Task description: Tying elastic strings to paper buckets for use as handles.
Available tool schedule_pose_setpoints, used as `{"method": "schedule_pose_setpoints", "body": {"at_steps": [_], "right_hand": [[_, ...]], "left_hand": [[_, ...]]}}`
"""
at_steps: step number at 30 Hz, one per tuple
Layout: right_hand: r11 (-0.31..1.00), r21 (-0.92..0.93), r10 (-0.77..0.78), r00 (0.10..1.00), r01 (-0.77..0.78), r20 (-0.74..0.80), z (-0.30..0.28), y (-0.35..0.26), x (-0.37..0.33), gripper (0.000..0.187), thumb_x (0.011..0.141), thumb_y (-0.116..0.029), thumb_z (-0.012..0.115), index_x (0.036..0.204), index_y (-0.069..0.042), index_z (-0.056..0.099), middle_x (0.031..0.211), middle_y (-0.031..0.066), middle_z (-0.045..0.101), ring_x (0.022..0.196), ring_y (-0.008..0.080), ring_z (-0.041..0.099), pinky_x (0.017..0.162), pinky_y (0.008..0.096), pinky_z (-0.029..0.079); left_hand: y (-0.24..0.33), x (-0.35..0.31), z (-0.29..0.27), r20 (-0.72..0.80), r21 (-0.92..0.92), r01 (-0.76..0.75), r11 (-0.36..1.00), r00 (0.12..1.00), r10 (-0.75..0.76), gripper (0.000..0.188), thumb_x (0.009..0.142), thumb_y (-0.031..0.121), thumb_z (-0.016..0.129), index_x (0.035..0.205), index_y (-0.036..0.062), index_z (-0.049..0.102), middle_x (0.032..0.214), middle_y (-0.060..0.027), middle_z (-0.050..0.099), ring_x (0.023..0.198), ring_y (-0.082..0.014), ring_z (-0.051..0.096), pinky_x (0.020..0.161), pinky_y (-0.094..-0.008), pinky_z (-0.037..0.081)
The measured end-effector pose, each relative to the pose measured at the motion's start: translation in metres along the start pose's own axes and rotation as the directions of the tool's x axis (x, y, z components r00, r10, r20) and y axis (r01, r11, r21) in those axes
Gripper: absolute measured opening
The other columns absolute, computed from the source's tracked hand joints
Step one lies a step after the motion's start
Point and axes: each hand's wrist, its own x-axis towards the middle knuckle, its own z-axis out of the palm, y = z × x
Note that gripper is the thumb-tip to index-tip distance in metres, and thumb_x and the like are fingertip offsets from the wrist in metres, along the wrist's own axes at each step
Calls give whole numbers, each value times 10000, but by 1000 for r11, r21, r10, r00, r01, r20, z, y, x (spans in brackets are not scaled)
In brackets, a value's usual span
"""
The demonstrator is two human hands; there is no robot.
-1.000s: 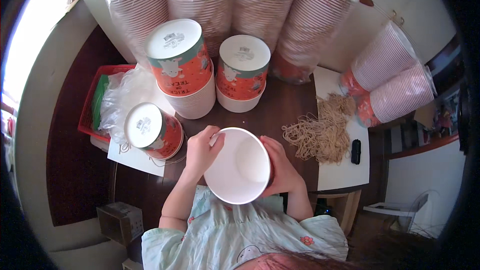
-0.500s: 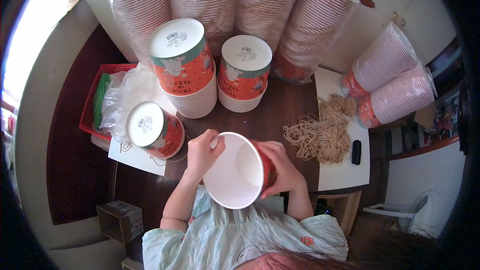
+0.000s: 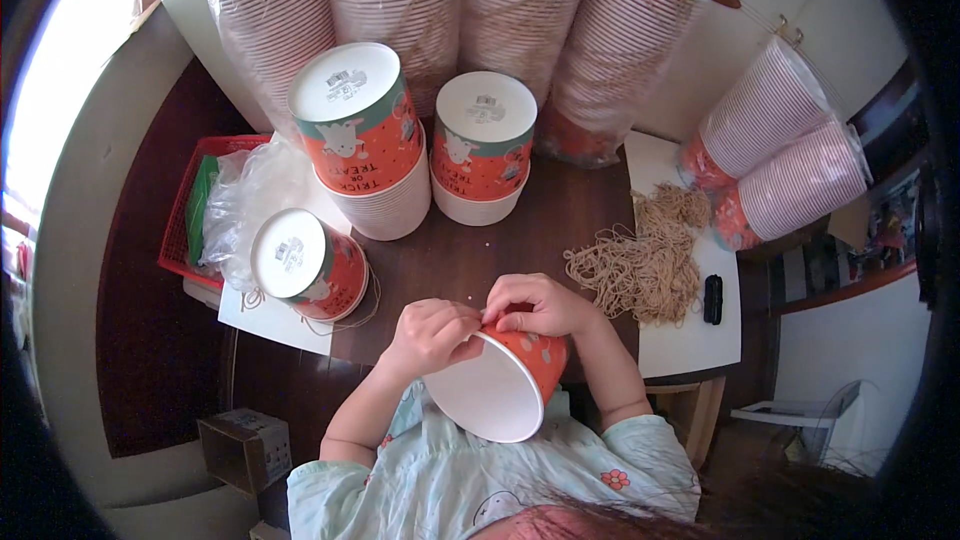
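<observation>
The paper bucket [image 3: 505, 380] sits right in front of your chest, at the near edge of the dark table [image 3: 560, 230], and just below your 2 hands. It lies tipped over: its long axis slants so that the white mouth faces down-left toward your shirt [image 3: 450, 470], while the orange wall runs back up-right, under your right hand [image 3: 535, 305]. Your left hand [image 3: 432, 332] is the nearer to the mouth, gripping the upper rim with its thumb at the edge and its fingers curled over. Your right hand arches above the wall, wrist bent, thumb and fingertips gathered by the same rim. The 2 sets of fingertips nearly meet there; whether the right ones pinch anything, you can't tell, since the fingers cover that spot.
</observation>
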Motion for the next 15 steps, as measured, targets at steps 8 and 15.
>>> {"method": "schedule_pose_setpoints", "body": {"at_steps": [8, 15], "right_hand": [[987, 142, 55, 988, -75, 146, -6, -2, 7, 95, 777, -105, 621, 827, -25, 606, 866, 72, 569, 805, 184, 558, 724, 282, 440], [981, 173, 60, 982, -92, 179, -2, 4, 9, 126, 799, -115, 591, 761, -20, 518, 802, 46, 504, 752, 150, 502, 706, 266, 406]], "left_hand": [[0, -4, 2, 25, -69, 53, 996, 998, -52, 220, 570, 65, 690, 705, 51, 517, 720, -62, 607, 605, -215, 610, 533, -309, 510], [-3, -5, 2, 41, -107, 104, 989, 994, -100, 207, 591, 68, 697, 719, 55, 534, 715, -64, 607, 605, -226, 610, 525, -317, 504]]}}
